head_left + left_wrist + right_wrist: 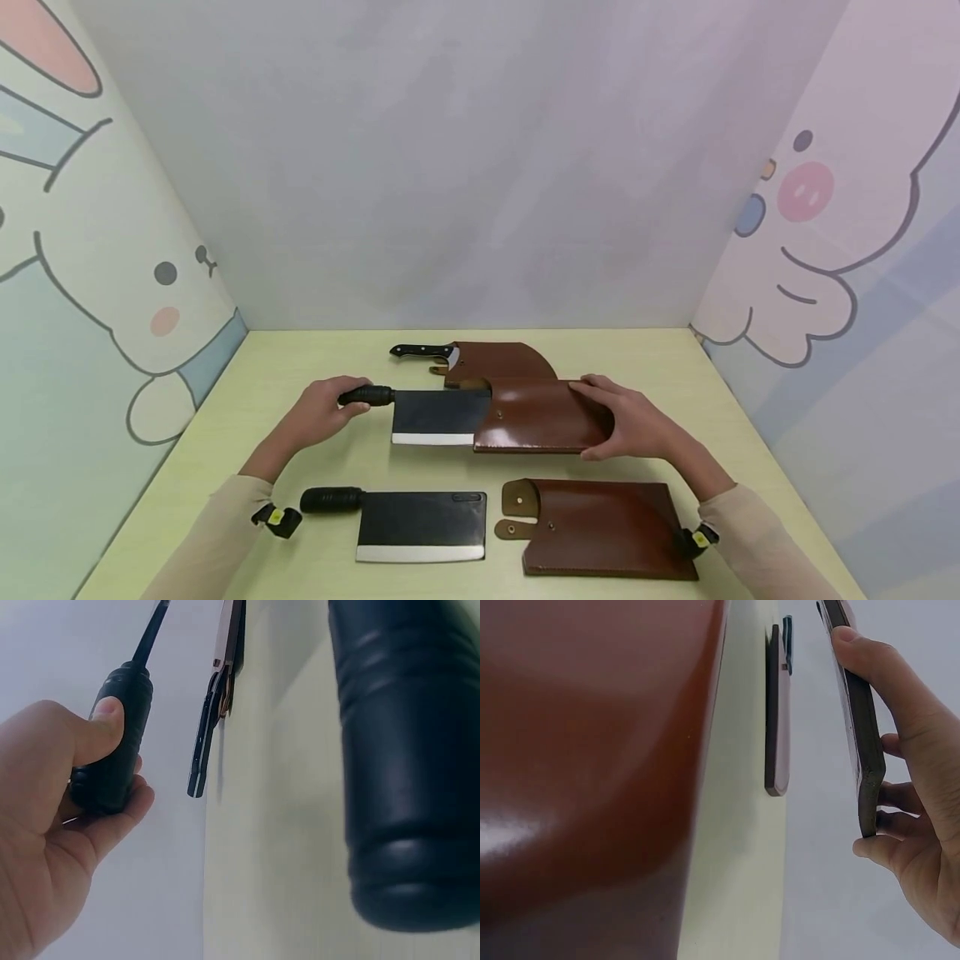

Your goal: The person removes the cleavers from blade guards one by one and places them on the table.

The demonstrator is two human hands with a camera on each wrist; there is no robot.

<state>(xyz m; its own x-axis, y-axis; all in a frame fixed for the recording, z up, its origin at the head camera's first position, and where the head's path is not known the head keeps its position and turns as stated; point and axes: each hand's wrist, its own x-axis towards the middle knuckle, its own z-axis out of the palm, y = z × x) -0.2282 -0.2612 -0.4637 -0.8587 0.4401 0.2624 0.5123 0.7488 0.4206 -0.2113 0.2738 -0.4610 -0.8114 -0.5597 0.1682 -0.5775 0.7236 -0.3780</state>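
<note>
My left hand (326, 411) grips the black ribbed handle (112, 742) of a cleaver (435, 412), thumb along one side and fingers around it. Its dark blade has a bright lower edge, and the right end is hidden inside a brown leather sheath (536, 421). At the sheath's far right end, my right hand (636, 425) holds it between thumb and fingers; the right wrist view shows the hand around the sheath's edge (866, 742). Both wrist views show the cleaver and sheath raised off the table.
Nearer me lies a second cleaver (420, 521), handle to the left. To its right is another brown sheath (607, 533) with strap tabs. Behind the held pair, a black-handled knife (422, 351) sits in a curved brown sheath (502, 360). Walls enclose the pale table (202, 467).
</note>
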